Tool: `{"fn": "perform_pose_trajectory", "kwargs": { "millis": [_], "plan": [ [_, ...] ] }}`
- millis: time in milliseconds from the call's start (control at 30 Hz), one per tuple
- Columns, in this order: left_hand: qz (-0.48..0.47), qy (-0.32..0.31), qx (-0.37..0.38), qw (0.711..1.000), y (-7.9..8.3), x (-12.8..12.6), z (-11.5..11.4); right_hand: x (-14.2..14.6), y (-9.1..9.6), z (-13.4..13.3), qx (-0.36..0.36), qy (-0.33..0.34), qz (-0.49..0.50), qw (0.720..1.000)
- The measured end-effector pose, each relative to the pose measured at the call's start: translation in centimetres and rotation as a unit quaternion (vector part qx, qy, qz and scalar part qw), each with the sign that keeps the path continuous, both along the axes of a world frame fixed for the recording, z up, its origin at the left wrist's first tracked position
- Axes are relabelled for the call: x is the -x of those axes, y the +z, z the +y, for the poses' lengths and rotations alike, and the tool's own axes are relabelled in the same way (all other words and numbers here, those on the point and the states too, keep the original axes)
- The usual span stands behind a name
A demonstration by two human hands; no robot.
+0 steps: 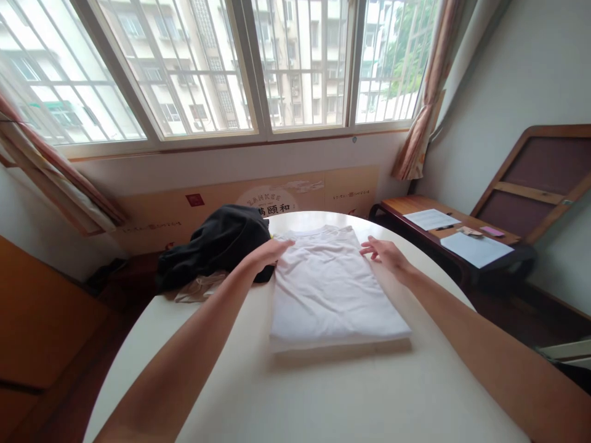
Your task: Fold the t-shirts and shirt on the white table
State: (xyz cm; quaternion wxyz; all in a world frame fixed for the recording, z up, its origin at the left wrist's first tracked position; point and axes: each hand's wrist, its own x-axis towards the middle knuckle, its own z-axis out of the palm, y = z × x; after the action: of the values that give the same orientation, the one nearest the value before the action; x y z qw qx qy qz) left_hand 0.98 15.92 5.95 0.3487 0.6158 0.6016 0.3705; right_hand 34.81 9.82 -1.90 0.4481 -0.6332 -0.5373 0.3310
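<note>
A folded white T-shirt (330, 289) lies flat on the round white table (295, 394), its collar end away from me and light creases across its top. My left hand (276, 250) is at the shirt's far left edge, the thumb over the cloth and the other fingers mostly hidden at the side; it appears to pinch that edge. Beside the far right edge, my right hand (385, 253) has its fingers apart, the tips close to the cloth. Whether they touch it I cannot tell.
A heap of black cloth (221, 240) sits at the table's left edge, with beige cloth (201, 288) under it. To the right, a low wooden table (406, 206) bears papers (478, 248) and a pen. A printed cardboard panel (152, 212) stands below the barred window.
</note>
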Motion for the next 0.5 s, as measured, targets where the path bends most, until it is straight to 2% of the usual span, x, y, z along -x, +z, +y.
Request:
{"fn": "perform_pose_trajectory", "kwargs": {
  "millis": [100,167,300,400,500],
  "plan": [
    [0.029,-0.007,0.018,0.999,-3.0,0.7,0.4,1.0,-0.5,0.6,-0.029,0.000,-0.074,0.997],
    [0.026,-0.005,0.023,0.999,-4.0,0.7,0.7,1.7,-0.8,0.8,-0.033,-0.009,-0.115,0.993],
    [-0.027,-0.027,0.043,0.998,-4.4,0.6,1.5,2.3,-0.3,0.9,0.011,-0.016,-0.086,0.996],
    [-0.085,-0.056,0.063,0.993,-4.1,0.6,2.0,2.4,0.8,1.5,0.039,0.025,-0.002,0.999],
    [-0.127,-0.053,0.076,0.988,-4.1,0.4,2.7,2.5,1.8,3.3,0.054,0.050,0.041,0.996]
  ]
}}
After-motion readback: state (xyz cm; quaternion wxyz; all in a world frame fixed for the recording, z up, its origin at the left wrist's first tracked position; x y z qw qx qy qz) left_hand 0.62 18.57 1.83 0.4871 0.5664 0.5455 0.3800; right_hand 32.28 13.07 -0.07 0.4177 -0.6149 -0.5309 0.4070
